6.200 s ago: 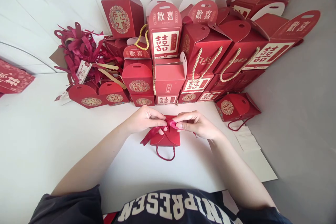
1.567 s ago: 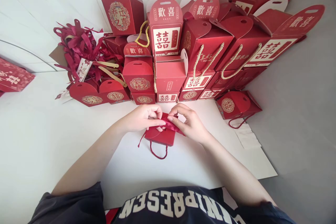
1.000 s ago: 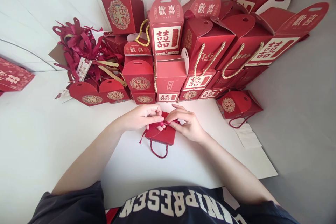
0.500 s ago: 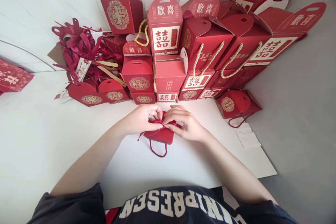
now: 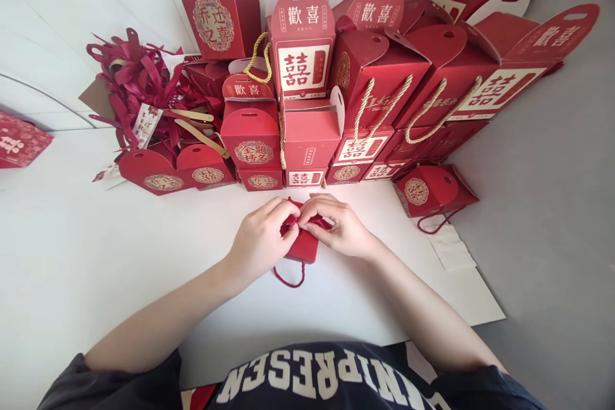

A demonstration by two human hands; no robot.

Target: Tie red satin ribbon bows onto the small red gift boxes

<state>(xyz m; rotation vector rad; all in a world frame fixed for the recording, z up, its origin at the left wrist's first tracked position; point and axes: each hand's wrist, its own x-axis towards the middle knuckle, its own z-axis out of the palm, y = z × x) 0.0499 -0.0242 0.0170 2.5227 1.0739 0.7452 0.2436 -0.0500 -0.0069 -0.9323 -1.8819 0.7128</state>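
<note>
A small red gift box (image 5: 303,251) lies on the white table in front of me, its dark red cord handle (image 5: 289,283) looping toward me. Over its top runs a dark red ribbon (image 5: 321,223). My left hand (image 5: 264,237) pinches the ribbon from the left, thumb and fingertips together, and covers the box's left part. From the right, my right hand (image 5: 342,225) pinches the ribbon too, its fingertips almost touching those of the left. The ribbon's knot or loop is mostly hidden behind the fingers.
Behind the hands stand stacked red gift boxes (image 5: 307,134), several with gold rope handles. At left is a tangled heap of red ribbons (image 5: 139,77). A single red box (image 5: 435,189) sits at right beside white paper (image 5: 451,246). The table's right edge slants nearby.
My left hand has turned over the box, its fingers now closing on the ribbon and covering the box's left side. My right hand has stayed almost in place.
</note>
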